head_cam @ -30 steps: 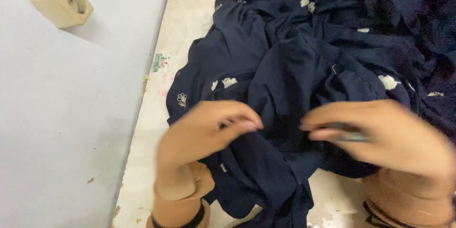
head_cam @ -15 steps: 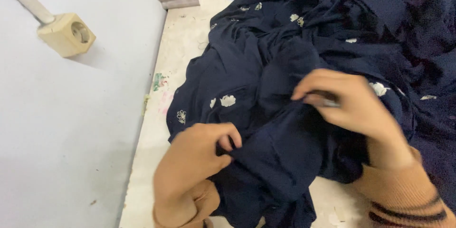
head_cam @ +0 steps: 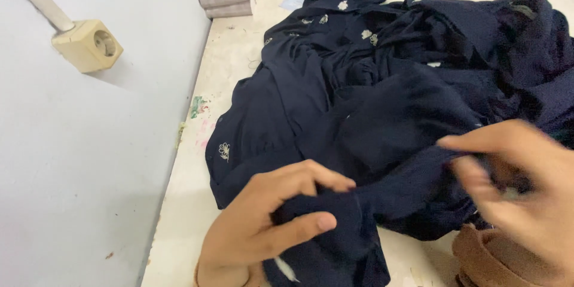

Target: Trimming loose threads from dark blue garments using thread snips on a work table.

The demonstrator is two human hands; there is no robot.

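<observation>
Left hand (head_cam: 263, 227) is clamped on a fold of the navy garment (head_cam: 371, 101), fabric pinched between thumb and fingers at the lower edge; right hand (head_cam: 526, 185) is blurred, fingers pressed into the same cloth, so whether it grips cannot be told. Garment is spread crumpled across the pale stained worktop (head_cam: 239, 48), small white flower motifs scattered over it, pale wall (head_cam: 78, 173) just beside its left edge. Smaller items are seen further off: folded grey cloth stack (head_cam: 227, 0) at the far end, beige wall socket (head_cam: 89, 45) on the wall.
</observation>
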